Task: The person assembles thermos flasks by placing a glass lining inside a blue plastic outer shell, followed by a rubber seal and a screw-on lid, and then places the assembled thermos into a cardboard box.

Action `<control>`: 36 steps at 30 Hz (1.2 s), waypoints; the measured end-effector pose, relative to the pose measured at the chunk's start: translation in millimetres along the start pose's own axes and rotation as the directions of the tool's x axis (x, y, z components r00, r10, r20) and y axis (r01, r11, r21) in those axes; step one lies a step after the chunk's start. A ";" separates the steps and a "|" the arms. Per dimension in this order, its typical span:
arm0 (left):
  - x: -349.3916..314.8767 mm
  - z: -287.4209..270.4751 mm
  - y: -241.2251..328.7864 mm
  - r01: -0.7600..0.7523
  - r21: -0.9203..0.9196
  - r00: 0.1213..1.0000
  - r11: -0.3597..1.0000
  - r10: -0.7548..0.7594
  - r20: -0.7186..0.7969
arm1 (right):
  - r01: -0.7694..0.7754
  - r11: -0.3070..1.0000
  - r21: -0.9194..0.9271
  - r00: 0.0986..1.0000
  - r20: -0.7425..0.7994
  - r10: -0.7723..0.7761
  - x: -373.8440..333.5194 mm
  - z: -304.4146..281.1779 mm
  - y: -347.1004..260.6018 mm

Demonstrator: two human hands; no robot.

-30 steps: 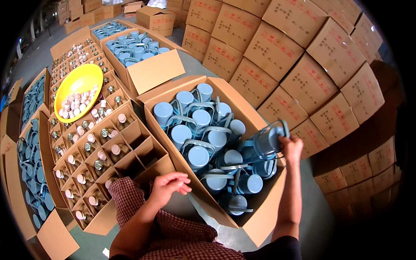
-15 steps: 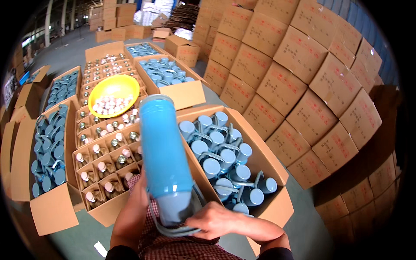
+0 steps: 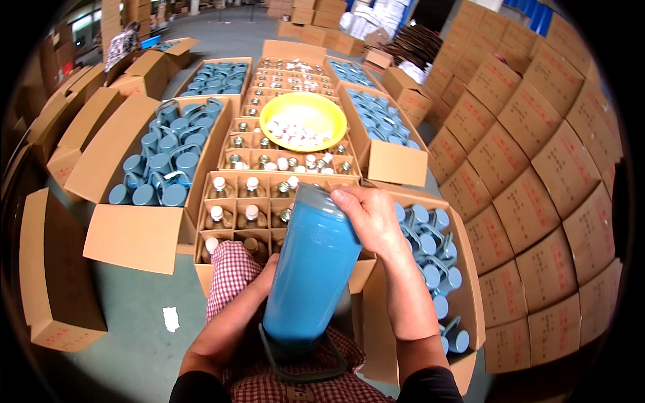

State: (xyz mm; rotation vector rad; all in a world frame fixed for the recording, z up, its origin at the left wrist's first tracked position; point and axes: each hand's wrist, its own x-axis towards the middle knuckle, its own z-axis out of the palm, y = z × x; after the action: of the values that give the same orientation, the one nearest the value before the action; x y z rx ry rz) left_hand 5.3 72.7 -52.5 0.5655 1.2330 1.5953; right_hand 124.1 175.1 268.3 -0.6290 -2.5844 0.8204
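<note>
The right hand [image 3: 371, 216] is curled around the far end of the blue flask [image 3: 312, 272], thumb pressed on its rim, while the left hand [image 3: 269, 272] lies against its left side, fingers hidden, their closure impossible to tell. The flask's long axis slants from the near-left handle [image 3: 290, 376] to far right, between bottle carton [image 3: 201, 258] and wearer, left of the flask box [image 3: 476, 289].

A person's right hand [image 3: 369, 218] grips 1 tilted blue flask [image 3: 312, 269], the left hand [image 3: 267, 272] at its side; beyond, a yellow bowl [image 3: 326, 114] holds white caps [image 3: 295, 134].
</note>
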 end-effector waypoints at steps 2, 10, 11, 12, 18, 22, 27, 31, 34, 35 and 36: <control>-2.9 -29.0 52.8 -0.101 0.054 0.995 0.993 0.101 -0.011 | 0.211 0.977 0.004 0.977 -0.011 -0.211 10.9 21.9 10.3; -17.8 -58.1 211.6 -0.603 -0.284 0.765 0.746 0.641 0.059 | 0.210 0.355 0.911 0.827 0.028 -0.561 87.5 104.7 60.6; -18.0 -58.4 223.2 -0.654 -0.308 0.688 0.691 0.712 0.136 | 0.118 0.306 0.945 0.877 0.046 -0.479 94.2 122.4 59.8; -16.0 -56.2 234.2 -0.720 -0.209 0.640 0.662 0.749 0.168 | 0.021 0.270 0.963 0.920 0.087 -0.382 99.8 134.0 52.3; -40.2 -10.4 296.7 -0.728 0.617 0.625 0.299 0.660 0.417 | -0.062 0.501 0.863 0.988 0.124 -0.092 131.6 186.4 123.7; -35.8 2.6 315.0 -0.385 0.795 0.789 0.469 0.614 0.019 | -0.264 0.929 0.259 0.944 -0.127 0.304 119.5 188.2 219.2; 12.9 -32.0 330.4 -0.334 0.626 0.744 0.705 0.604 -0.284 | -0.390 0.855 -0.343 0.910 -0.005 0.414 107.7 201.3 276.5; 42.1 -27.2 269.7 -0.378 -0.038 0.903 0.925 0.360 -0.234 | -0.336 0.826 -0.453 0.902 0.097 0.420 105.1 230.4 289.2; 63.7 -61.7 226.1 -0.203 -0.269 0.967 0.941 0.150 -0.206 | -0.209 0.875 -0.438 0.955 0.102 0.279 102.4 227.0 300.2; 64.5 -62.2 217.1 -0.145 -0.393 0.977 0.908 0.069 -0.199 | -0.194 0.891 -0.411 0.969 0.062 0.239 106.3 214.0 286.6; 66.2 -57.7 206.2 -0.116 -0.583 0.955 0.804 -0.071 -0.288 | -0.177 0.907 -0.383 0.980 0.021 0.200 109.6 197.4 273.0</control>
State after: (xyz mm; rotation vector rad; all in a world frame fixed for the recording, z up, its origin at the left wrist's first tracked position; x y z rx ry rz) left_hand -154.7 111.1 99.7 -0.0720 0.8472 2.0180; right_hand 25.3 342.0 -28.1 -0.9923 -2.7935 0.3902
